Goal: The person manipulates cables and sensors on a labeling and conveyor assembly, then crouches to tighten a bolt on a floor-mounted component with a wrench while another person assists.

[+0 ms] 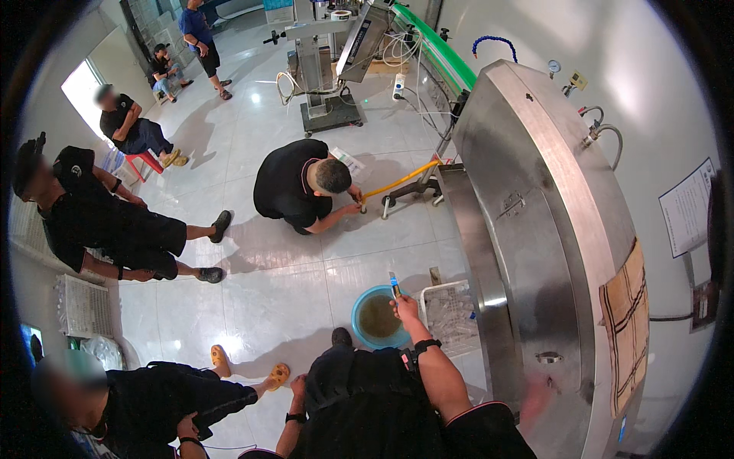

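Tool (395,288), slim, blue, pale-tipped

Six co-workers (294,187), two orange clogs (279,375), one blue basin (357,317), one handheld tool (394,284), one red stool (144,157).

Right arm (442,375) forward with curled fingers (397,304), left hand (298,385) low

This looked like a factory workshop: a large steel machine (547,229) stood at three o'clock, a pressure gauge (553,66) at two, a wheeled equipment stand (329,113) between eleven and twelve.
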Tool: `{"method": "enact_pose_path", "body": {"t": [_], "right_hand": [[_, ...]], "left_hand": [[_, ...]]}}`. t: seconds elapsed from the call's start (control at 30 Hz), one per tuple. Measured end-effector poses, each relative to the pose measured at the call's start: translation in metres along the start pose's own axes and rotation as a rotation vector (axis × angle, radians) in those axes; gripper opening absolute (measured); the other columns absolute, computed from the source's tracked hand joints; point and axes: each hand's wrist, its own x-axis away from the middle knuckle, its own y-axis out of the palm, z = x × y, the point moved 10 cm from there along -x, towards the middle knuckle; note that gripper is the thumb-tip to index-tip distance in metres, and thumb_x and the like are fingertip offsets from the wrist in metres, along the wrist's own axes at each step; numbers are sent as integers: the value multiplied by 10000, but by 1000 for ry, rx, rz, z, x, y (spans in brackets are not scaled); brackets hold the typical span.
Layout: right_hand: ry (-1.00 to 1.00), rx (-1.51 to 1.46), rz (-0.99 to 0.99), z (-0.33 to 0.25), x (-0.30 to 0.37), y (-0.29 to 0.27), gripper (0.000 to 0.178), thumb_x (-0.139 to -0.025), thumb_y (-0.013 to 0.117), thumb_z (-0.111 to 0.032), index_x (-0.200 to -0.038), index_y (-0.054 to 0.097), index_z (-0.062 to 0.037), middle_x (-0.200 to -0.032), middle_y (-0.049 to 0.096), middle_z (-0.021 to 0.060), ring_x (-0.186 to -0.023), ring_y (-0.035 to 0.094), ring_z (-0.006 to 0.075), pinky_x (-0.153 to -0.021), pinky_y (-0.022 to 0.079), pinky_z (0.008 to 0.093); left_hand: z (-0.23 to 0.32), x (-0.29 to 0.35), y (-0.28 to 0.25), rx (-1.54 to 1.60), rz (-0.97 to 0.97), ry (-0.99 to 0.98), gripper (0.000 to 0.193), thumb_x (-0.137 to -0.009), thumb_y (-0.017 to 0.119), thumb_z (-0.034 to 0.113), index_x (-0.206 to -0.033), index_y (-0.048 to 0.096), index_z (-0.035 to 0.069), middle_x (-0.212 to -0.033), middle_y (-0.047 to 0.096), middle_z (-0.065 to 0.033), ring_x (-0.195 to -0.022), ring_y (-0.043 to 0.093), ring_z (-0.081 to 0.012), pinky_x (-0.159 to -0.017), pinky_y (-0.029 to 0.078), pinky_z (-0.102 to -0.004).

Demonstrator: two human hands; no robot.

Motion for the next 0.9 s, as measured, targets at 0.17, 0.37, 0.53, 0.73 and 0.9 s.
{"method": "enact_pose_path", "body": {"t": [0.17, 0.37, 0.53, 0.73, 0.9], "right_hand": [[-4, 37, -12, -7, -2, 0, 135, -871, 460, -150, -942, 503, -43, -702, 587, 47, -468, 451, 66, -384, 371, 205], [-14, 31, -18, -10, -8, 0, 134, -872, 460, -152, -939, 497, -43, -700, 586, 52, -464, 448, 67, -370, 359, 203], [-6, 31, -24, -12, -12, 8, 136, -874, 459, -158, -945, 487, -46, -698, 584, 50, -464, 447, 69, -364, 353, 203], [-38, 66, -24, -16, -19, 10, 132, -871, 458, -152, -938, 484, -40, -699, 585, 50, -463, 451, 70, -367, 356, 201], [-48, 68, -36, -21, -20, 14, 139, -872, 452, -153, -931, 489, -33, -705, 586, 51, -461, 449, 69, -373, 359, 201]], "left_hand": [[-2, 8, 7, 67, 15, -63, 252, -760, 472, 151, -826, 660, -4, -786, 646, -101, -735, 596, -172, -683, 467, -286], [22, 20, 12, 109, -31, -83, 242, -764, 471, 126, -810, 661, -17, -745, 636, -79, -698, 580, -148, -661, 464, -268], [28, 21, 8, 113, -26, -41, 240, -764, 474, 128, -803, 658, -20, -736, 636, -78, -686, 582, -150, -654, 465, -268], [37, 26, 3, 42, 0, -25, 240, -765, 470, 123, -815, 658, -18, -752, 640, -88, -703, 587, -151, -662, 467, -270], [39, 23, 5, 39, -44, 28, 247, -768, 462, 124, -847, 655, -9, -788, 644, -96, -734, 591, -157, -692, 467, -274]]}}
